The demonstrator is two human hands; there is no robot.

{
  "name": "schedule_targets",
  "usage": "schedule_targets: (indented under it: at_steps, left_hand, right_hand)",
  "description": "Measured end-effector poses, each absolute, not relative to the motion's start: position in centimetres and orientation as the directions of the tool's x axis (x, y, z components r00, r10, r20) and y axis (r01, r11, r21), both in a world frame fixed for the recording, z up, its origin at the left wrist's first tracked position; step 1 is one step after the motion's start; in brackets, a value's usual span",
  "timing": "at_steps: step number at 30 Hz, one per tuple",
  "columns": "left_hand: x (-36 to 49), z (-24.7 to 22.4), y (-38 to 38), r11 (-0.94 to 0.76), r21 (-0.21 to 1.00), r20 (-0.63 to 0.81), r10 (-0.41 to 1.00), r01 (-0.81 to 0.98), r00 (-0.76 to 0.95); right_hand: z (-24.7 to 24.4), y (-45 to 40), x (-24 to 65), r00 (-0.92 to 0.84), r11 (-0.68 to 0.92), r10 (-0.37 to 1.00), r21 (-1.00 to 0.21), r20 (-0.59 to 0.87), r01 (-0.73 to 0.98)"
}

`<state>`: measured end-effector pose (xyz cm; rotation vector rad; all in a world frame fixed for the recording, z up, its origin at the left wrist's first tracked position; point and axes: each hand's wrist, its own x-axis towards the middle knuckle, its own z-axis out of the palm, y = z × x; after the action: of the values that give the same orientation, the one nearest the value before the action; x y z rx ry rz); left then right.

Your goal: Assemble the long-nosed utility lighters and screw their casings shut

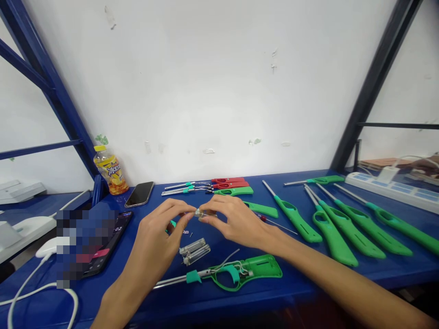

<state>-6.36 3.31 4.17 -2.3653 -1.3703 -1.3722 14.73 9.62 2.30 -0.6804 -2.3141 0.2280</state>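
Foremost, at near centre on the blue tabletop (pixel 219 244): opened green plastic lighter housing (pixel 270 267) with teal trigger (pixel 233 273), white wires and slim metal barrel, barrel directed left. At near left: looped white cable (pixel 74 301). Just beyond the opened housing: two clear rectangular plastic cartridges (pixel 197 254) with metal ends, side by side. Beyond the cartridges, at centre, between the two hands: small pale, metallic-looking part (pixel 198 213); too small for finer detail. Grasped in a thumb-and-index pinch from the left by the left hand (pixel 154 237) and from the right by the right hand (pixel 236 221). Left of the hands: black smartphone (pixel 115 240), partly pixelated. Just beyond the right wrist: thin metal rod (pixel 281 226) with red section. Farther right: five long green plastic lighters (pixel 353 230) with metal barrels, fanned out. At far centre: red and green opened lighters (pixel 229 184), grouped. At far left: dark-screened smartphone (pixel 139 194) and yellow-capped drink bottle (pixel 113 172). At far right: white power strip (pixel 398 189). Behind everything: scuffed white wall (pixel 219 91).
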Motion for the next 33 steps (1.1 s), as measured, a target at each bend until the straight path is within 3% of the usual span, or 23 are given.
schedule_targets:
  at_steps: [8,14,18,23,25,27,33]
  left_hand:
    - [-6.7,3.5,3.8,-0.656,0.158,0.769,0.551,0.738,0.325]
    - [-6.7,3.6,3.8,-0.662,0.128,0.768,0.537,0.738,0.349]
    - [-6.7,4.0,3.5,-0.646,0.181,0.744,0.583,0.742,0.326]
    - [-7.0,4.1,3.6,-0.563,0.439,0.627,0.75,0.7,0.21]
    - [-6.7,3.8,3.6,-0.522,0.49,0.594,0.786,0.698,0.171]
    - [-5.9,3.2,3.5,-0.512,0.461,0.591,0.786,0.724,0.179]
    - [-2.5,0.3,1.5,-0.625,0.291,0.448,0.758,0.725,0.474]
  right_hand:
    - [2.4,9.5,14.8,-0.636,0.849,0.527,-0.316,0.564,0.424]
    - [2.4,9.4,14.8,-0.65,0.86,0.507,-0.284,0.566,0.424]
    - [2.7,9.5,14.8,-0.669,0.872,0.485,-0.253,0.563,0.419]
    - [3.3,8.8,15.9,-0.623,0.851,0.506,-0.226,0.597,0.475]
    - [3.3,7.7,17.1,-0.548,0.818,0.544,-0.255,0.636,0.516]
    - [2.9,6.1,18.6,-0.447,0.773,0.598,-0.332,0.666,0.54]
    - [-0.4,1.3,21.8,-0.258,0.647,0.75,-0.591,0.61,0.482]
